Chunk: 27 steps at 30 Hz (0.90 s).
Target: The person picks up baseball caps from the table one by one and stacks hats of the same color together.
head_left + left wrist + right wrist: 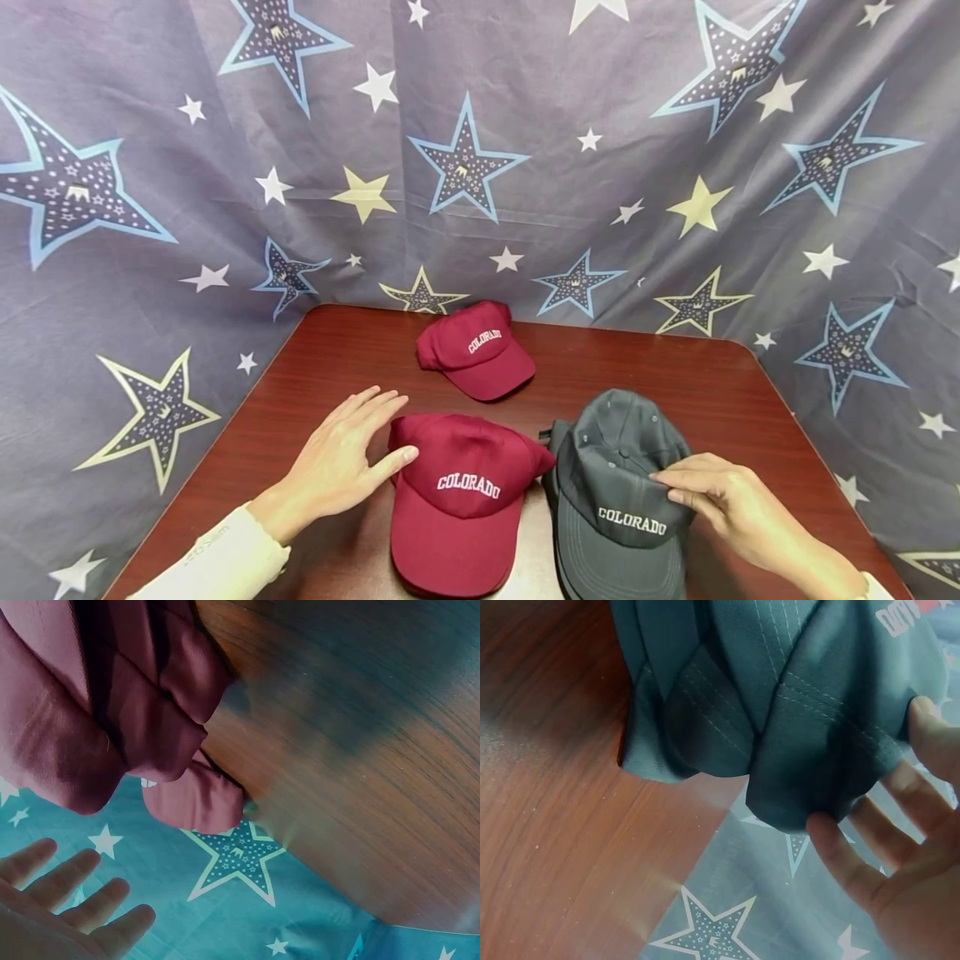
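A stack of nested maroon caps [459,533] with white COLORADO lettering sits near the table's front, brims toward me. My left hand [337,467] is beside its left side, fingers extended, thumb tip at the crown's edge. In the left wrist view, the left hand's fingers [120,930] look straight, below the maroon caps [60,735]. To the right stands a stack of dark grey caps [626,517] with the same lettering. My right hand [720,496] pinches the right side of the top grey cap [825,742] between thumb and fingers.
Farther back on the reddish-brown wooden table [630,354] lies another maroon cap [480,354], its brim pointing front right. A grey star-patterned cloth [525,83] hangs behind the table and along its sides.
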Each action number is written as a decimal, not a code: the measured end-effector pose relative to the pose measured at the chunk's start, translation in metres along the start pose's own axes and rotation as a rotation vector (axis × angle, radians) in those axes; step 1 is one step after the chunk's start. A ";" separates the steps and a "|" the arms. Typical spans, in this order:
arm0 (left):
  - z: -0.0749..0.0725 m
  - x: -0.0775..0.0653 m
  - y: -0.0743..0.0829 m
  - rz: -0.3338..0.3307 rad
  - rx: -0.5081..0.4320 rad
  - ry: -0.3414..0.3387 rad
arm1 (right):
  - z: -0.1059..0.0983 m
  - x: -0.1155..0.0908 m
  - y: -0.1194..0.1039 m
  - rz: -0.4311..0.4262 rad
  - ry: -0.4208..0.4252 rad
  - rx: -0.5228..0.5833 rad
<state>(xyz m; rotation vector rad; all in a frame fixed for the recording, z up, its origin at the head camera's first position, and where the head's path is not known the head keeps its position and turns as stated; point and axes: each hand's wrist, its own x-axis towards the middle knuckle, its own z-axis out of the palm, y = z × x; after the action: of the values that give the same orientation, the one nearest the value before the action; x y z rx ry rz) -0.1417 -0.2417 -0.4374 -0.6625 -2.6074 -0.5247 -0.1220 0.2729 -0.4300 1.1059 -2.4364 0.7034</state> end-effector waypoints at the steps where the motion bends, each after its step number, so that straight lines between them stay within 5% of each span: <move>1: 0.000 0.001 0.000 0.001 -0.001 0.000 | -0.001 0.000 -0.001 0.008 -0.005 -0.004; 9: 0.000 0.007 0.001 0.008 -0.013 0.007 | -0.008 0.001 -0.005 0.078 0.006 0.000; 27: 0.002 0.029 0.002 -0.008 -0.068 0.019 | -0.012 0.001 0.003 0.279 0.260 -0.051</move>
<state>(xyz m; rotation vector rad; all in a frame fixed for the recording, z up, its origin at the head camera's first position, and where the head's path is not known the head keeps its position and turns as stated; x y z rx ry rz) -0.1650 -0.2286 -0.4254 -0.6657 -2.5850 -0.6212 -0.1232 0.2810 -0.4210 0.6156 -2.3873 0.8078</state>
